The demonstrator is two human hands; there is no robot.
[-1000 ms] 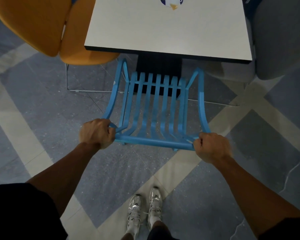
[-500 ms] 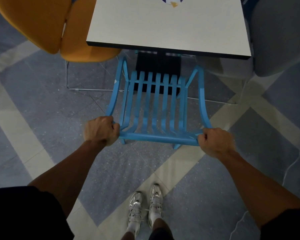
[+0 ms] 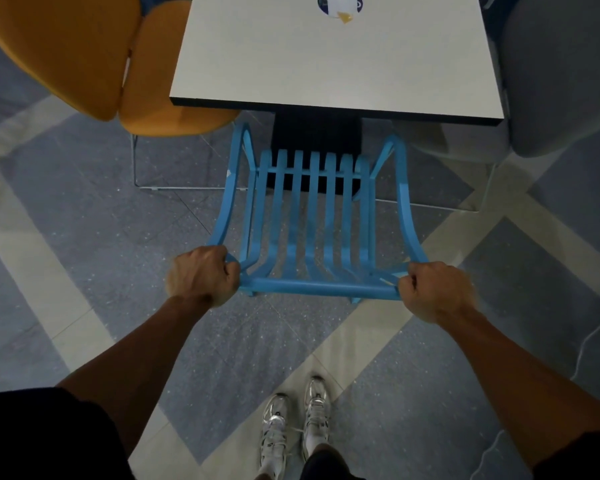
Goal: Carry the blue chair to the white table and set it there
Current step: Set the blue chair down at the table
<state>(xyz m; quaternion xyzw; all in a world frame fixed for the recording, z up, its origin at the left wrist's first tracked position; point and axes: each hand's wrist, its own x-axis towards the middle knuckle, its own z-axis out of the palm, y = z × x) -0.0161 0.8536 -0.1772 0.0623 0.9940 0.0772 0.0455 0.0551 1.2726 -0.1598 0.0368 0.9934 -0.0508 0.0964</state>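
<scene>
The blue chair [image 3: 312, 223] was a slatted one, painted a plain sky blue, with seven narrow slats that ran along the seat and curved up into the back. A curved armrest swept along each side, and a straight top rail closed the back on the near side. It faced the white table [image 3: 333, 64], with its front edge just short of the table's dark near edge and in front of the black table base [image 3: 317, 133]. Whether its legs touched the grey and cream tiled floor [image 3: 84, 237] could not be told from above.

Both arms reached forward and down from the bottom corners, nearly straight, spread about as wide as the chair back. The left hand [image 3: 203, 276] was closed in a fist around the left end of the top rail, where the armrest met it, knuckles up. The right hand [image 3: 435, 291] was closed the same way around the right end of the rail.

An orange chair [image 3: 84, 53] stood at the table's left side and a grey chair [image 3: 561, 74] at its right. A round sticker [image 3: 340, 5] lay on the far part of the tabletop. A pair of silver sneakers [image 3: 295, 427] stood close together on the floor behind the chair
</scene>
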